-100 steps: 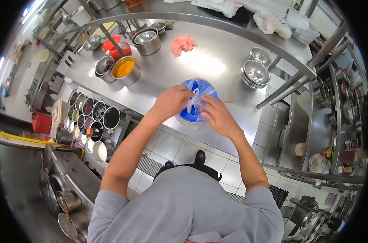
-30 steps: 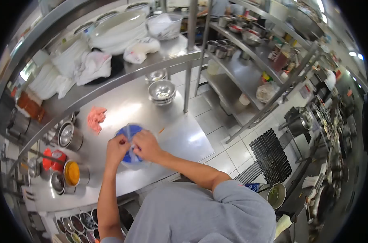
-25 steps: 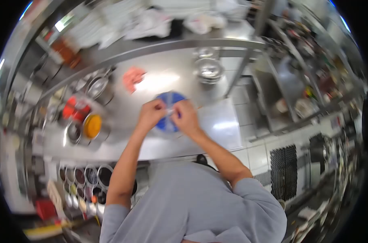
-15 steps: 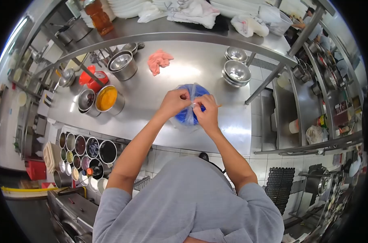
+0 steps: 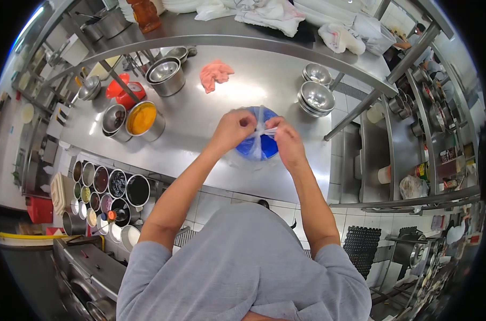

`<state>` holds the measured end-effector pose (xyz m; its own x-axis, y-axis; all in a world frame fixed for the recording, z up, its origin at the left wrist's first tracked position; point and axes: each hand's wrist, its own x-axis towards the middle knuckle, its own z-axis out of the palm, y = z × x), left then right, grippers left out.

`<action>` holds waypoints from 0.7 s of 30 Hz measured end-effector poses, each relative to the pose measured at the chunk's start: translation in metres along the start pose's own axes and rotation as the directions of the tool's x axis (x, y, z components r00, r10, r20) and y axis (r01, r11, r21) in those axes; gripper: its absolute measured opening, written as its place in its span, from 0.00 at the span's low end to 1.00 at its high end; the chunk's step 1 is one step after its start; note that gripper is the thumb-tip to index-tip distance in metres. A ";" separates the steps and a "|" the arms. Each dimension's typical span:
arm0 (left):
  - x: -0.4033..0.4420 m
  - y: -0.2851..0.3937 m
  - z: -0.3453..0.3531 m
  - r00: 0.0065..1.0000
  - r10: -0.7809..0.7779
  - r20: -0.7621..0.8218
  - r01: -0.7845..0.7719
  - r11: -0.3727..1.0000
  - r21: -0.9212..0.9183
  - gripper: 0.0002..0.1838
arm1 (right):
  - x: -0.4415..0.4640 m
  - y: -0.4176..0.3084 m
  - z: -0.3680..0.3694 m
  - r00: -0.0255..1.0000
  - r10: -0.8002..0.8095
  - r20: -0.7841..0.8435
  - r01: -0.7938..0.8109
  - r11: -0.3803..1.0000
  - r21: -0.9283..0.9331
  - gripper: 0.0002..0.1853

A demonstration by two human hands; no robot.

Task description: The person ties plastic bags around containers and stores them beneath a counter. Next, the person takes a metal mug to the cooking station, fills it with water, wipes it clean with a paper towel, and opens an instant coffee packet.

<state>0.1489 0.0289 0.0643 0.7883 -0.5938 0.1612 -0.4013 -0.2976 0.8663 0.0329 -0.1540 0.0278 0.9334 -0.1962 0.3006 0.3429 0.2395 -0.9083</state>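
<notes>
A round blue container or lid (image 5: 270, 148) stands on the steel table, wrapped in a clear plastic bag (image 5: 258, 143). The bag's twisted strips cross in a gathered knot over its middle. My right hand (image 5: 289, 142) pinches a whitish end of the bag on the right side of the knot. On the left, my left hand (image 5: 233, 130) has thumb and fingers closed at the knot's other side, and the bit of plastic between them is mostly hidden. Both hands are just above the blue top.
On the steel table (image 5: 200, 128), a pot of orange food (image 5: 142, 119), a red kitchen scale (image 5: 129, 94) and steel pots stand left. A pink cloth (image 5: 216, 74) lies behind; stacked steel bowls (image 5: 317, 97) stand right. A shelf rail (image 5: 221, 40) crosses overhead.
My hands have drawn apart, the right one moving right and pulling out a whitish strip of the bag. The knot now shows between them. The camera view has shifted slightly.
</notes>
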 end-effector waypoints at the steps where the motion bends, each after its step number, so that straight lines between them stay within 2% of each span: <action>1: -0.006 0.004 0.001 0.984 0.111 -0.142 -0.108 0.994 0.024 0.14 | 0.003 0.000 -0.006 0.998 -0.025 -0.051 0.027 0.999 0.028 0.12; 2: -0.014 0.007 0.003 0.935 0.220 -0.279 -0.211 0.975 0.065 0.17 | 0.009 0.001 -0.009 0.992 -0.044 -0.115 0.049 0.998 0.039 0.14; 5: -0.045 -0.033 0.025 0.897 0.039 -0.439 -0.176 0.945 -0.275 0.25 | 0.030 0.005 -0.015 0.938 -0.090 -0.334 0.106 0.994 0.030 0.22; 8: -0.069 -0.048 0.047 0.928 -0.040 -0.369 -0.084 0.946 -0.312 0.29 | 0.033 -0.006 -0.034 0.979 0.007 -0.203 0.035 0.978 0.205 0.19; 9: -0.074 -0.037 0.045 0.919 -0.012 -0.395 -0.097 0.962 -0.254 0.26 | 0.032 0.000 -0.050 0.994 0.006 -0.110 -0.002 0.999 0.036 0.16; 10: -0.078 -0.025 0.043 0.907 0.017 -0.420 -0.108 0.975 -0.195 0.24 | 0.029 -0.013 -0.043 0.996 -0.002 -0.090 -0.016 0.979 -0.204 0.14; 11: -0.079 -0.026 0.042 0.898 0.125 -0.422 -0.157 0.987 -0.042 0.23 | 0.023 -0.029 -0.037 0.998 -0.003 -0.070 -0.027 0.902 -0.431 0.12; 12: -0.081 -0.026 0.042 0.886 0.228 -0.404 -0.201 0.973 0.110 0.22 | 0.016 -0.044 -0.029 0.999 0.005 -0.052 -0.036 0.773 -0.634 0.11; 15: -0.074 0.016 0.035 0.926 0.338 -0.169 -0.238 0.869 0.433 0.20 | -0.001 -0.068 -0.008 0.992 0.026 0.122 0.100 0.422 -0.901 0.11; 18: -0.064 0.019 0.046 0.946 0.303 -0.119 -0.226 0.874 0.431 0.16 | -0.002 -0.048 -0.027 0.968 0.198 0.156 0.001 0.619 -0.785 0.13; 19: -0.056 0.015 0.044 0.946 0.320 -0.059 -0.277 0.887 0.369 0.14 | 0.003 -0.049 -0.032 0.967 0.204 0.151 -0.046 0.726 -0.686 0.13; 21: -0.053 0.001 0.031 0.936 0.345 0.073 -0.352 0.903 0.247 0.11 | 0.021 -0.042 -0.033 0.963 0.063 0.263 0.148 0.690 -0.708 0.14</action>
<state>0.0926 0.0373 0.0419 0.5651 -0.7129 0.4153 -0.7550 -0.2440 0.6086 0.0346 -0.1995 0.0623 0.9481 0.0761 0.3086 0.2997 -0.5372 -0.7884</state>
